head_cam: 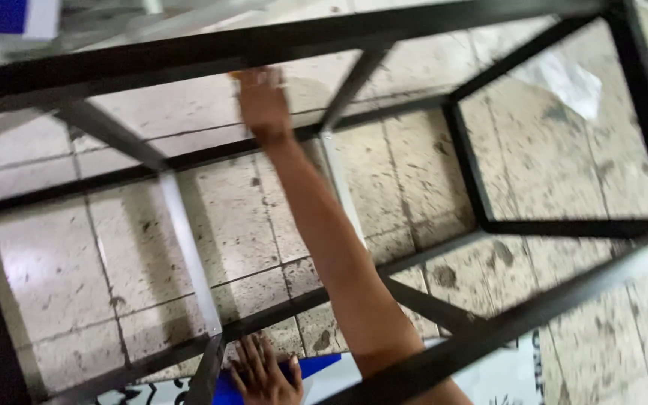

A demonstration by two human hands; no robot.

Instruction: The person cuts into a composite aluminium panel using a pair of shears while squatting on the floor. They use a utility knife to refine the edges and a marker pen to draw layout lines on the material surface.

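Both hands are at work on a black metal frame, a welded lattice of square bars seen from above. One arm stretches far out through the frame, and its hand, the right hand, rests up at the top bar, fingers laid against the metal; motion blur hides whether they curl around the bar or only press on it, so I cannot tell its grip. Something orange shows at the fingertips, too blurred to name. Left hand lies close to the body at the bottom edge of the view, fingers spread flat and loose, gripping nothing, resting on a blue and white printed sheet spread on the ground. Just beside this hand a grey-painted bar of the frame runs upward, and a black bar crosses over the outstretched forearm near the elbow. Beneath both hands, seen through the frame's openings, is a floor of stained, speckled stone tiles. Far beyond the reaching hand, to its right, a crumpled pale scrap lies on the tiles.
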